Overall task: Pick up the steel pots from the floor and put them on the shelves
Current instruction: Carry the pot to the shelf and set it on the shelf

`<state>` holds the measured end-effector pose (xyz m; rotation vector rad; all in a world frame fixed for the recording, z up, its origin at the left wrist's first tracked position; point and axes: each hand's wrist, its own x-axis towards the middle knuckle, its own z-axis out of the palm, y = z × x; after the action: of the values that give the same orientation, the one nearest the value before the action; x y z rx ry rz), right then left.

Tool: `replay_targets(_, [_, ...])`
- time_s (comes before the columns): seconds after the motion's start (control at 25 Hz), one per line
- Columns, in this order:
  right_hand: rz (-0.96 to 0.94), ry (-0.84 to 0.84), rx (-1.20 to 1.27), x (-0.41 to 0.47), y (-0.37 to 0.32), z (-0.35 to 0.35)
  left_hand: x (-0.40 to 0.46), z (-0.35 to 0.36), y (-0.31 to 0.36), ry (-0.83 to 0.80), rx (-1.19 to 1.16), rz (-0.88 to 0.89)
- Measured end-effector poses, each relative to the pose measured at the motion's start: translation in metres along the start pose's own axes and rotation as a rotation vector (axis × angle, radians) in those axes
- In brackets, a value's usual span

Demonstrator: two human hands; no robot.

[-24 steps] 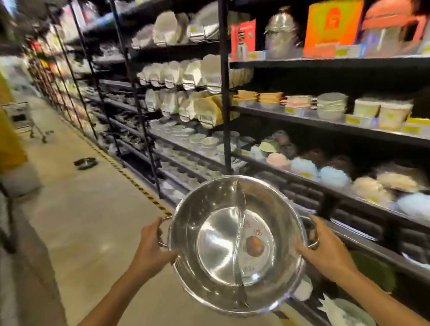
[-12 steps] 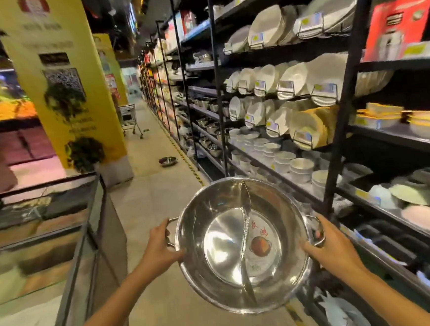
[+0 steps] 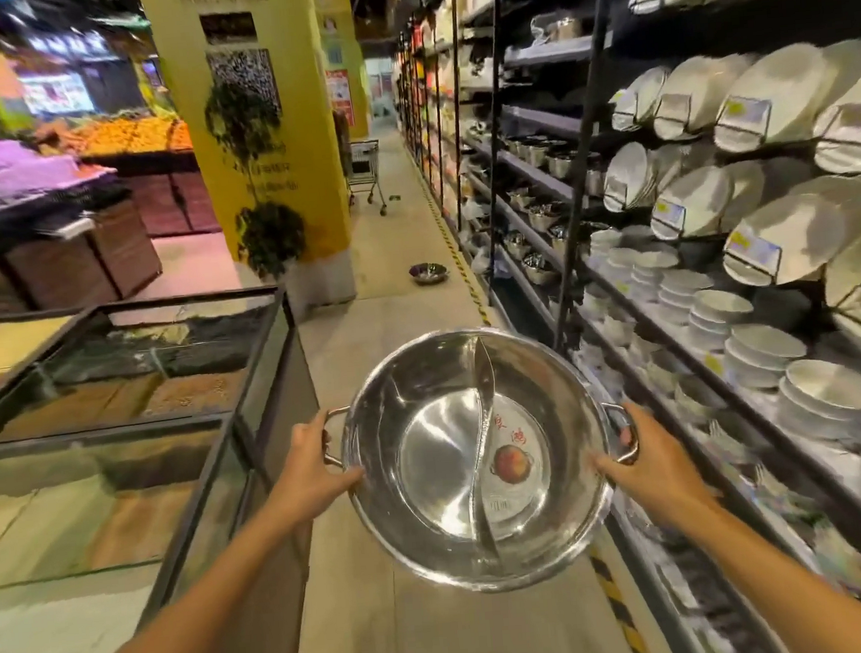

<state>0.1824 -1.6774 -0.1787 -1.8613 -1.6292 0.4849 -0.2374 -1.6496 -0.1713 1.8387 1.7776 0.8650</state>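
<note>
Steel, bright and mirror-like, the pot (image 3: pixel 475 456) is a wide shallow basin split into two halves by a curved S-shaped divider, with a loop handle on each side. It is held level in the air over the aisle floor (image 3: pixel 407 323), beside the shelves (image 3: pixel 676 338). A round sticker in its right half shows an orange-red pot picture and red characters, too blurred to read. The left hand (image 3: pixel 311 464) is clamped on the left handle and rim, the right hand (image 3: pixel 634 459) on the right handle. A second pot (image 3: pixel 429 272) sits on the floor farther down the aisle.
</note>
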Motion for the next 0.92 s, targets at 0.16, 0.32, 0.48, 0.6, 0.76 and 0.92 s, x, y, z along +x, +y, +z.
replay_targets(0.16, [-0.007, -0.016, -0.010, 0.109, -0.025, 0.048, 0.112, 0.009, -0.041, -0.012, -0.062, -0.043])
replay_targets(0.32, [0.022, -0.036, -0.004, 0.211, -0.053, 0.082, 0.226, 0.007, -0.062, -0.034, -0.112, -0.054])
replay_targets(0.48, [0.041, -0.003, -0.004, 0.308, -0.049, 0.110, 0.333, 0.019, -0.079, -0.073, -0.120, -0.033])
replay_targets(0.6, [0.074, -0.020, 0.018, 0.379, -0.041, 0.130, 0.410, 0.033, -0.088, -0.106, -0.095, -0.025])
replay_targets(0.76, [0.064, -0.010, 0.003, 0.503, -0.029, 0.161, 0.537, 0.058, -0.090, -0.108, -0.062, -0.003])
replay_targets(0.92, [0.067, -0.036, 0.032, 0.638, -0.033, 0.169, 0.656, 0.072, -0.076, -0.085, -0.055, -0.047])
